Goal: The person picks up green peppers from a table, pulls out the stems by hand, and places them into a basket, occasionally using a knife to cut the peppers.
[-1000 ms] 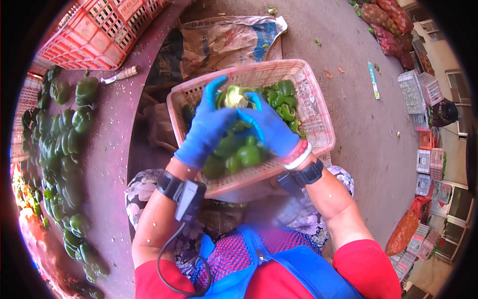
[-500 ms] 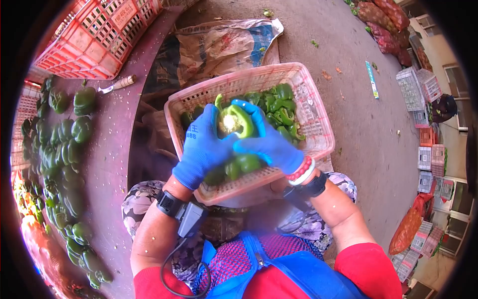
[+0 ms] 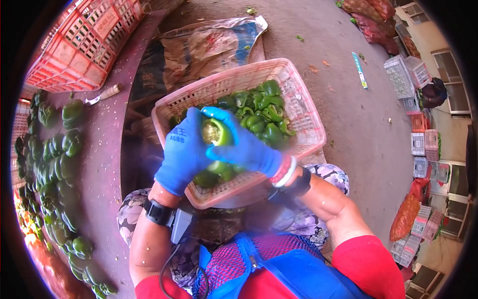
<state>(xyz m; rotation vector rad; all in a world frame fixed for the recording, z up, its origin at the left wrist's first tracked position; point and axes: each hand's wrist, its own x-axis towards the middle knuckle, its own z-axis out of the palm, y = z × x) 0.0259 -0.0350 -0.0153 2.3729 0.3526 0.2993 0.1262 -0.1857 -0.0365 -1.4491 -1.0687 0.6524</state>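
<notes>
A cut-open green bell pepper (image 3: pixel 224 134), its pale seedy core facing up, is held between my two blue-gloved hands over a pink plastic crate (image 3: pixel 301 99). My left hand (image 3: pixel 185 154) is closed around the pepper's left side. From the right, my right hand (image 3: pixel 244 147) grips it, with fingers across its top edge and the thumb below. The hands cover part of the pepper, and its stem is out of sight. Beneath and beyond them, several cut green pepper pieces (image 3: pixel 271 107) lie in the crate.
On the purplish surface at left are many whole green peppers (image 3: pixel 72 142) and a wooden-handled knife (image 3: pixel 110 91). A red crate (image 3: pixel 82 45) stands at the upper left. Beyond my crate lies a flattened woven sack (image 3: pixel 209 45). Stacked crates (image 3: pixel 398 74) and filled sacks line the right.
The pepper has turned in my hands, and its curved stem no longer shows. My right-hand fingers now reach farther over its top. The whole view has shifted slightly.
</notes>
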